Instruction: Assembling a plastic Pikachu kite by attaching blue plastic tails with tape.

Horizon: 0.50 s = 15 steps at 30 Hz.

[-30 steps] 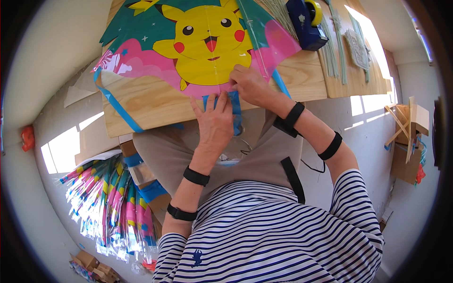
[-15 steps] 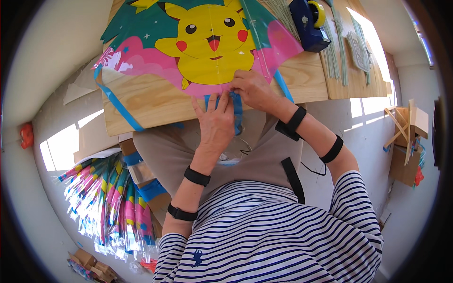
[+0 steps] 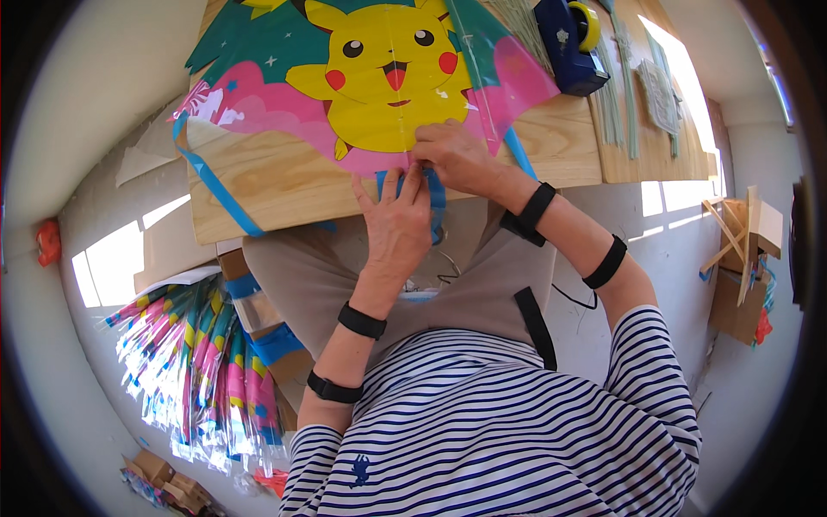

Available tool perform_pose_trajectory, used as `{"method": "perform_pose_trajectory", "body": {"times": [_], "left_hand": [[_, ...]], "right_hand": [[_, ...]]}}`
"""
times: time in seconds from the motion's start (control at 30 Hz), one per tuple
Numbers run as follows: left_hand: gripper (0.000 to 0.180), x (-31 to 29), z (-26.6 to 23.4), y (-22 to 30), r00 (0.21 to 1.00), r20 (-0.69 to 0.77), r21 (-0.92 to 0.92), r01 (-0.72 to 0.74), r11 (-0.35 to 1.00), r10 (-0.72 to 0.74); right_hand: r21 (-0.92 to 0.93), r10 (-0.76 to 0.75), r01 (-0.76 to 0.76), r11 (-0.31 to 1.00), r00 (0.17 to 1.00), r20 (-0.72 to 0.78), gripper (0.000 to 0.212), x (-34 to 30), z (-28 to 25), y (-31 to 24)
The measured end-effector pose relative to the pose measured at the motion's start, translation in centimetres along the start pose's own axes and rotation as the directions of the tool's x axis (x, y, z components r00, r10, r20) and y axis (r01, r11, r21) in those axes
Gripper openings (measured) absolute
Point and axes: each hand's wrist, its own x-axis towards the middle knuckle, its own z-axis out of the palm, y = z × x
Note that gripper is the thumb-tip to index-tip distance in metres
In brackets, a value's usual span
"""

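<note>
A thin plastic kite [image 3: 388,95] with a yellow cartoon creature on green and pink lies on the wooden table, its lower tip at the near edge. My right hand [image 3: 457,158] is closed in a pinch at that tip, just below the creature. What its fingertips cover cannot be seen. Beside it on the left, my left hand [image 3: 396,220] has its fingers stretched out, tips resting on the kite's lower edge and touching near the right fingertips. Blue ribbon strips [image 3: 438,198] hang under the hands at the table edge.
A dark blue tape dispenser [image 3: 568,52] with yellow tape stands right of the kite. Thin pale rods [image 3: 633,112] and a clear plastic container [image 3: 659,96] lie farther right. A blue strap [image 3: 215,189] crosses the table's left corner. Folded kites [image 3: 207,362] are bundled low on the left.
My right hand has shifted slightly left along the kite's lower tip. The left hand stays at nearly the same place, and the kite lies as before.
</note>
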Motion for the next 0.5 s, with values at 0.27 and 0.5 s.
{"method": "perform_pose_trajectory", "body": {"times": [0.27, 0.5], "left_hand": [[0.058, 0.08, -0.16, 0.12, 1.000, 0.012, -0.003, 0.003, 1.000, -0.003], [0.058, 0.08, -0.03, 0.11, 1.000, 0.007, -0.002, -0.002, 1.000, 0.002]], "right_hand": [[0.080, 0.152, -0.147, 0.986, 0.987, -0.048, 0.012, -0.52, -0.19, 0.23], [-0.014, 0.065, -0.065, 0.998, 0.998, 0.020, 0.011, 0.01, -0.18, 0.12]]}}
